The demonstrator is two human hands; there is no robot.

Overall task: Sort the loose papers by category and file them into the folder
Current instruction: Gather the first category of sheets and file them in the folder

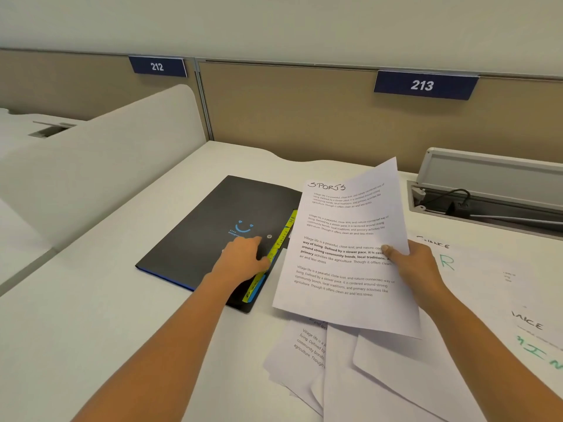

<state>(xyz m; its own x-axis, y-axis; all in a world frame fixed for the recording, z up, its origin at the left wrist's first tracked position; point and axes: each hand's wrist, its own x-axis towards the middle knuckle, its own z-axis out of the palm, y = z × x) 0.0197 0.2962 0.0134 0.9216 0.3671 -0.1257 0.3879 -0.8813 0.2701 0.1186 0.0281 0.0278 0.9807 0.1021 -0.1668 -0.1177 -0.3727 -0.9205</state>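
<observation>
A black folder (213, 226) with a blue smiley logo lies closed on the white desk, yellow and blue index tabs (275, 249) showing along its right edge. My left hand (243, 260) rests on the cover, fingers curled at the tabs. My right hand (417, 263) pinches the right edge of a printed sheet headed "SPORTS" (341, 263), held tilted above the desk, just right of the folder. Under it lies a loose pile of papers (350, 370), partly hidden.
More sheets with green handwriting (518, 300) are spread at the right. An open cable tray with a raised lid (487, 202) sits at the back right. Beige partitions with signs 212 (157, 66) and 213 (422, 85) close the desk's far side; a white divider (100, 166) stands left.
</observation>
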